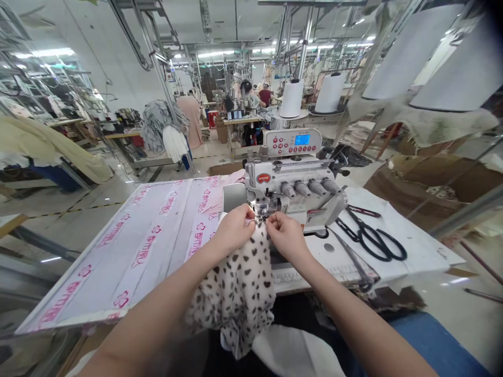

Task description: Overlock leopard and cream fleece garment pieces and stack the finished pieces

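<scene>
A white fabric with dark spots (247, 277) hangs from the sewing machine's front down toward my lap. My left hand (236, 228) pinches its upper edge on the left, close by the lit needle area. On the right, my right hand (286, 233) grips the same edge between thumb and fingers. Both hands are right in front of the overlock sewing machine (298, 180), whose panel has a blue display (302, 140). The needle and presser foot are partly hidden by my fingers.
Black scissors (377, 241) and a dark red-handled tool (365, 211) lie right of the machine. Printed plastic film (157, 235) covers the table's left side. White thread cones (291, 99) stand behind. A cardboard box (451, 180) is at right; people work farther back.
</scene>
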The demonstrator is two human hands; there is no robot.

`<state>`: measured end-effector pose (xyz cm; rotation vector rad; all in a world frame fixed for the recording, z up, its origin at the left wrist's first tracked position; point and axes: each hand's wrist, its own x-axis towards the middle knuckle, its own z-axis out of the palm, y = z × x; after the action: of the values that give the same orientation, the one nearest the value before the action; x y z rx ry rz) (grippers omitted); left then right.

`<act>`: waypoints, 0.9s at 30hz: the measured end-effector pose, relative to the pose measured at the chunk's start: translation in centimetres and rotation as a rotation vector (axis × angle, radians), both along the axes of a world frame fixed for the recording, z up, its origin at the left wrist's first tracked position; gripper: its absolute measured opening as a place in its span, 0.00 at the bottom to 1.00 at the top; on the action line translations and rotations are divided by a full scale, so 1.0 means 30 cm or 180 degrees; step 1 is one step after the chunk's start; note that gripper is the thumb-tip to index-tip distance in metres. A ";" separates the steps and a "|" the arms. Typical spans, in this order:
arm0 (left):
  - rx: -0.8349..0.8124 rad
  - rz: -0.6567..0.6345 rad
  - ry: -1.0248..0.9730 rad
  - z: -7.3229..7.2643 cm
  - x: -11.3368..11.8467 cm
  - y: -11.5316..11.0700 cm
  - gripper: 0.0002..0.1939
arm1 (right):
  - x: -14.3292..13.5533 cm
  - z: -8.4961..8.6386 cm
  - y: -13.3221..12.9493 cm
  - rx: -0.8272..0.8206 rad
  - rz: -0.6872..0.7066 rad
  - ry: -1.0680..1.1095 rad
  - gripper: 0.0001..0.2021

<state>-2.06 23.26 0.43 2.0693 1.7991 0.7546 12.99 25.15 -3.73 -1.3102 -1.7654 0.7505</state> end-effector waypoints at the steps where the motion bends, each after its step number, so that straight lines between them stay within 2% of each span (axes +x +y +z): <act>1: 0.0019 0.0005 0.0001 -0.002 0.000 0.001 0.03 | -0.002 -0.005 -0.004 0.0046 -0.0049 0.0007 0.06; 5: 0.0068 0.0010 0.0019 -0.011 -0.003 0.004 0.03 | -0.010 -0.029 -0.010 0.0006 -0.0166 0.0332 0.07; 10: 0.0083 0.0020 -0.0003 -0.016 -0.008 0.007 0.04 | -0.025 -0.050 -0.003 -0.0702 -0.0042 0.1433 0.10; 13: 0.0085 0.0023 -0.0003 -0.014 -0.005 0.008 0.04 | -0.036 -0.056 0.001 -0.0809 -0.0078 0.1782 0.11; 17: 0.0076 0.0051 -0.0001 -0.011 -0.002 0.016 0.04 | -0.047 -0.065 0.008 -0.0622 -0.0267 0.1708 0.11; 23: 0.0069 0.0103 0.0014 -0.012 -0.003 0.041 0.05 | -0.063 -0.062 0.007 -0.0175 -0.0572 0.1070 0.08; 27: 0.0048 0.0170 0.0029 -0.010 -0.004 0.047 0.04 | -0.055 -0.071 -0.029 0.0002 -0.0483 0.0907 0.08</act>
<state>-2.18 24.67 0.12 2.0448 1.8660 0.7765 11.33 24.28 -5.87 -1.2527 -1.4246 0.8067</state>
